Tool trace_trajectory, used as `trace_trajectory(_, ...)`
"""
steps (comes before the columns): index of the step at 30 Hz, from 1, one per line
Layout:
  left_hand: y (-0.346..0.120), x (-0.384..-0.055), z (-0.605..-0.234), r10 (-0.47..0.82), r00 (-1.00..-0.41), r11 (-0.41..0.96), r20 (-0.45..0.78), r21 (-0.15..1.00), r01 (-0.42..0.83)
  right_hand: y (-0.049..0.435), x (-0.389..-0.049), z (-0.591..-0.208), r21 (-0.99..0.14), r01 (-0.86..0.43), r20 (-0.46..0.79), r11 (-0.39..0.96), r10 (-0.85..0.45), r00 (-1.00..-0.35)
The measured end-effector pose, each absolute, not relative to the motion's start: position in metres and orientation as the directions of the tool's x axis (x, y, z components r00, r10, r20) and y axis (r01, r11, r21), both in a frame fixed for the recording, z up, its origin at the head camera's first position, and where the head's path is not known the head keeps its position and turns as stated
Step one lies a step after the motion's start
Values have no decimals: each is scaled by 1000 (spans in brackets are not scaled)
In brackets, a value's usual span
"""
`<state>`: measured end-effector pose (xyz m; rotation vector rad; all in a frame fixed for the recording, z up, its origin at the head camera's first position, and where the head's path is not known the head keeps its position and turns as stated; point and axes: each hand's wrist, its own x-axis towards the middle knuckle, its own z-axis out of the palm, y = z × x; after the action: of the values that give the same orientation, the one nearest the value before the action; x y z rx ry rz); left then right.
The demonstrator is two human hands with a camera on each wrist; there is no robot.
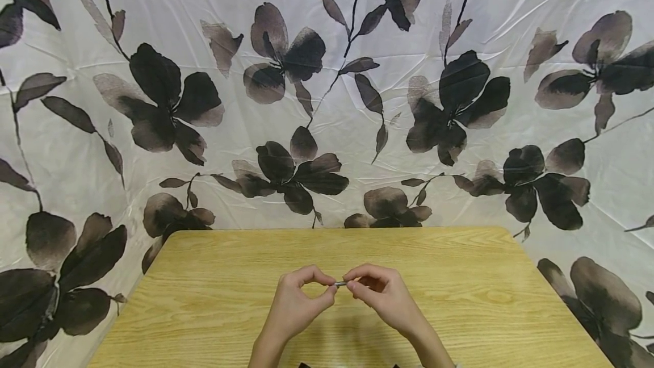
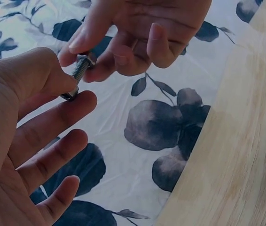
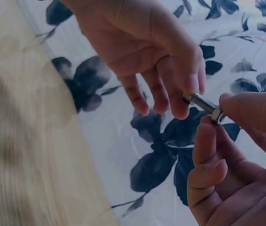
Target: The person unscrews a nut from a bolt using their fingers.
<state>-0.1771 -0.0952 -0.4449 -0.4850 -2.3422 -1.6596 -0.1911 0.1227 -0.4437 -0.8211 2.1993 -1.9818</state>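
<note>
A small silver bolt (image 1: pixel 340 283) spans the gap between the two hands, above the table. My left hand (image 1: pixel 298 308) pinches one end of it between thumb and index finger, its other fingers spread apart in the left wrist view. At the opposite end sits a hex nut (image 3: pixel 217 115), which the thumb and fingers of my right hand (image 1: pixel 385 297) pinch. Bare thread of the bolt (image 2: pixel 80 70) shows between the two grips. The left fingertips partly cover the bolt's far end.
Below the hands lies a light wood-grain table (image 1: pixel 230 254) with rounded far corners. A white cloth (image 1: pixel 368 146) with dark flower prints hangs behind it and along both sides.
</note>
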Motion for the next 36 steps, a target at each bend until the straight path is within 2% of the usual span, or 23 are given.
trace_trajectory(7, -95, -177, -444, 121, -916, 316, 383, 860, 401, 122, -192, -443, -933, -361, 332, -11, -420, -845)
trace_trajectory(14, -95, -176, -443, 108, -922, 323, 372, 864, 387, 122, -194, -441, -970, -214, 161, 116, -350, -923)
trace_trajectory(20, -95, -176, -443, 119, -923, 333, 365, 862, 383, 122, -195, -443, -980, -144, 81, 134, -389, -918)
trace_trajectory(27, -95, -176, -442, 131, -919, 339, 371, 855, 393, 125, -193, -442, -976, -193, 129, 104, -439, -889)
trace_trajectory(36, -95, -176, -445, 126, -920, 340, 371, 855, 391, 123, -193, -445, -955, -295, 252, 24, -455, -854)
